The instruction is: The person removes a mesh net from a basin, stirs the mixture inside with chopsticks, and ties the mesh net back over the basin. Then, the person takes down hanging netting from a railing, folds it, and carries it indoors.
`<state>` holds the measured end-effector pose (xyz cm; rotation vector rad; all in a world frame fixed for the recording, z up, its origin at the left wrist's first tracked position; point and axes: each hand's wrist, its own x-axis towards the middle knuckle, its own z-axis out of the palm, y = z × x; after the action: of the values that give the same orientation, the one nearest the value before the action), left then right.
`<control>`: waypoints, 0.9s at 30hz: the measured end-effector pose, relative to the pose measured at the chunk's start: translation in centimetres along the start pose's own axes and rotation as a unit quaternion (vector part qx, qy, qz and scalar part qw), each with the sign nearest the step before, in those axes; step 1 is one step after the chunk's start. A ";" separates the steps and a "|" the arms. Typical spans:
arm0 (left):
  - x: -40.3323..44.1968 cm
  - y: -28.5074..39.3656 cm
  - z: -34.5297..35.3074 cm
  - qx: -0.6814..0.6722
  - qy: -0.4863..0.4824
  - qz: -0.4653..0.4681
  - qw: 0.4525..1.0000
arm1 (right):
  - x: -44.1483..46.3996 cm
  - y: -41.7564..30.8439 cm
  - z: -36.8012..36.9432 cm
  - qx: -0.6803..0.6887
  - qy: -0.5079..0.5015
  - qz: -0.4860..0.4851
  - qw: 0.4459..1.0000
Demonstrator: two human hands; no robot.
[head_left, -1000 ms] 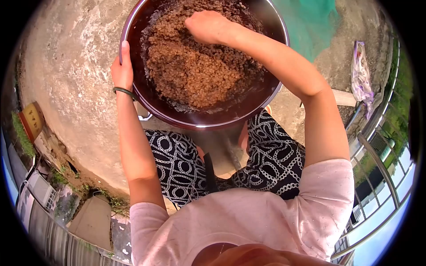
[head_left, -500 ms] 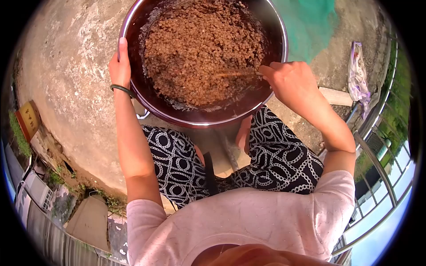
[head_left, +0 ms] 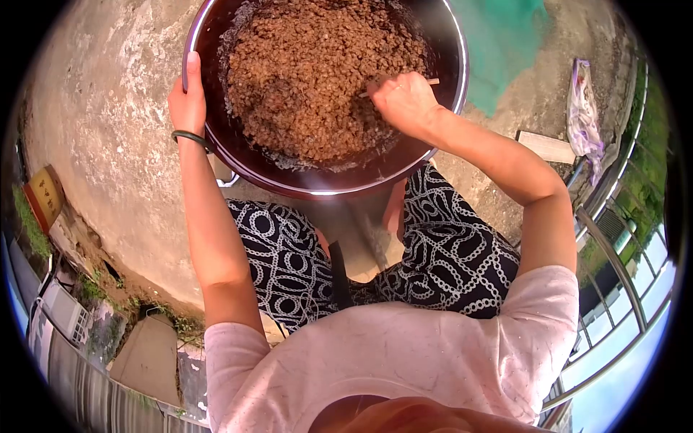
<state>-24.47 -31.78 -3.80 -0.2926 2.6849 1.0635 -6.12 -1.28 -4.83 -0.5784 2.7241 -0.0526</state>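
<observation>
A large dark red basin (head_left: 289, 184) with a shiny rim holds a heap of brown, grainy mash (head_left: 310, 79). My left hand (head_left: 187, 101) grips the basin's left rim, thumb on top, with a dark band round the wrist. Over the right part of the mash, my right hand (head_left: 403, 103) is closed round a thin wooden stick (head_left: 433, 81), whose end pokes out past the knuckles. The stick's other end is mostly hidden by the hand and the mash.
Green netting (head_left: 502, 50) lies on the concrete right of the basin. Beyond it are a wooden board (head_left: 546, 146) and a crumpled plastic bag (head_left: 583, 115). Metal railings (head_left: 613, 260) run along the right edge. A yellowish sign (head_left: 45, 198) stands at far left.
My right hand lifted out to the basin's right rim with the stick, then came back left over the mash. The basin and my left hand shifted slightly left and up.
</observation>
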 end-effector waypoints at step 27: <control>0.1 0.0 0.2 -0.027 -0.014 0.007 1.000 | -2.5 7.7 -1.7 0.017 -0.140 0.238 0.961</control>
<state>-24.50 -31.64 -3.92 -0.2661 2.6418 1.1367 -7.59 6.65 -3.22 0.0875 2.5009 0.0979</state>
